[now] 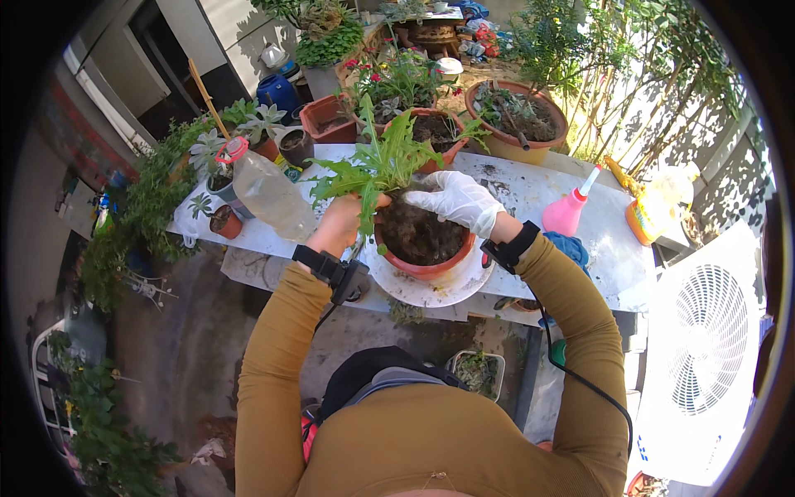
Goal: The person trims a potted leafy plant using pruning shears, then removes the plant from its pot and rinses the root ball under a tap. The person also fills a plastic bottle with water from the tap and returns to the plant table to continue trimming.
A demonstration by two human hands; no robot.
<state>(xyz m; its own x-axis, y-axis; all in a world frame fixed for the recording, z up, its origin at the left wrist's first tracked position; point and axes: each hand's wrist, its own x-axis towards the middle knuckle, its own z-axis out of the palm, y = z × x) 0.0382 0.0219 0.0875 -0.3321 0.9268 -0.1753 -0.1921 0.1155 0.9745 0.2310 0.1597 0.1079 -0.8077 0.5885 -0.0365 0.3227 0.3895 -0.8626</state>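
A leafy green plant (388,158) with toothed leaves leans over the far left of a terracotta-coloured pot (428,271) filled with dark soil (428,239). The pot stands on a round white dish (410,297). My left hand (349,217), bare, is at the pot's left rim by the base of the plant; leaves and shadow hide its fingertips, so its hold is unclear. My right hand (459,202), in a white glove, reaches over the soil from the right, thumb pointing at the plant's base. Whether its fingers grip anything cannot be seen.
A large clear plastic bottle (270,192) and small potted succulents (227,223) stand left on the white table (605,267). A pink squeeze bottle (564,212) and a blue cloth (568,248) are at right. Larger pots (515,146) line the far edge. A white fan (695,348) stands right.
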